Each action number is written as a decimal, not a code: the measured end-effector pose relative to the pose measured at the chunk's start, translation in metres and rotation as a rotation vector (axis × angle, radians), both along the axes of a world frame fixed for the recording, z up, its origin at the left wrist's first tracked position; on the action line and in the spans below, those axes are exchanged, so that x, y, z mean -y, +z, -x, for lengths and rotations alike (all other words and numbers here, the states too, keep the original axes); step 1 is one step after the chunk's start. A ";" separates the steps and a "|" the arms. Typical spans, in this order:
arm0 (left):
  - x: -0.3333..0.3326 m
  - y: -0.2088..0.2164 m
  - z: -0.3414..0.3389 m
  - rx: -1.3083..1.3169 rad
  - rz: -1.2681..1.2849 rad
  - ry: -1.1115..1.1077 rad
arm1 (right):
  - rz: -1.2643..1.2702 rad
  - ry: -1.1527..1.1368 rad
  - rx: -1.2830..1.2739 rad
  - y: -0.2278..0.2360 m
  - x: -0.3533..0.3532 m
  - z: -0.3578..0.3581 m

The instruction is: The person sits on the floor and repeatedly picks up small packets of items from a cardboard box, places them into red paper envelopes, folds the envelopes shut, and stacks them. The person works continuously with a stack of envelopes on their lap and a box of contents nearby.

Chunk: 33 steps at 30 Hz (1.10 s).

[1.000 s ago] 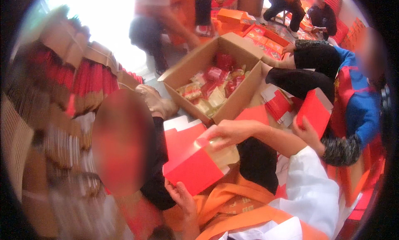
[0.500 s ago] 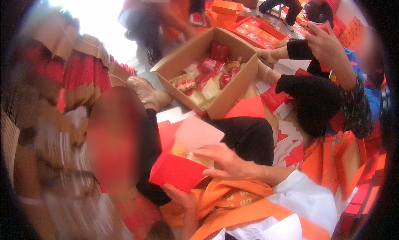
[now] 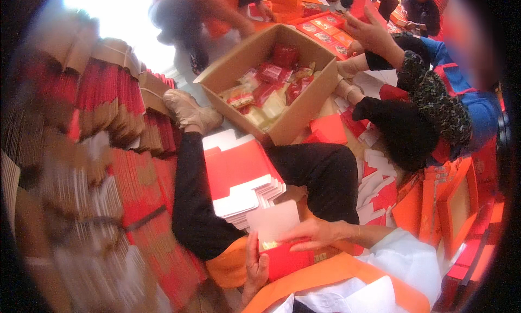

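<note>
In my lap stands a small red carton (image 3: 287, 261) with its white flap (image 3: 274, 222) raised and something pale yellow inside its mouth. My left hand (image 3: 255, 264) grips the carton's left side, thumb on the near face. Across the opening from the right lies my right hand (image 3: 315, 234), fingers stretched out and touching the carton's edge. A stack of flat red and white carton blanks (image 3: 239, 166) rests between my legs, just beyond the carton. Farther off, an open cardboard box (image 3: 304, 107) holds several red and cream packets (image 3: 271, 90).
Bundled red and brown cardboard (image 3: 146, 199) lines the left side. Scattered red and white blanks (image 3: 374, 183) and orange boxes (image 3: 456, 199) lie to the right. A co-worker's hand (image 3: 372, 33) holds a red piece at the upper right. Another person bends beyond the cardboard box.
The red carton and both hands have come nearer to me, down and to the right, uncovering the stack of blanks. The co-worker's raised hand has moved left and now shows a red piece.
</note>
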<state>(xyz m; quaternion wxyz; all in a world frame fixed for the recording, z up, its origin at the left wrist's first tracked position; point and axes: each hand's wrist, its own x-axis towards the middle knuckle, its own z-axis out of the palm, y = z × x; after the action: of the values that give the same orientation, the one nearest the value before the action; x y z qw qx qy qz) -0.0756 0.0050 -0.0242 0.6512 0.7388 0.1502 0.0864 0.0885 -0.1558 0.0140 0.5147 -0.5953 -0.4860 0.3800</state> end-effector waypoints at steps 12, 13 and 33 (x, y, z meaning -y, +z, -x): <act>-0.006 0.006 0.015 -0.076 0.170 0.157 | -0.137 -0.465 0.175 -0.023 0.006 0.045; -0.004 0.004 0.017 -0.043 0.178 0.177 | -0.140 -0.548 0.241 -0.023 0.006 0.049; 0.003 0.027 -0.004 0.005 -0.064 0.235 | 0.059 -0.496 -0.276 0.001 -0.013 0.044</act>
<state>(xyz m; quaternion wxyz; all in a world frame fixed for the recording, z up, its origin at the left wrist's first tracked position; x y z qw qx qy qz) -0.0718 0.0019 0.0027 0.6132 0.7363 0.2311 0.1687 0.0448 -0.1428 0.0153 0.6358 -0.6533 -0.2398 0.3338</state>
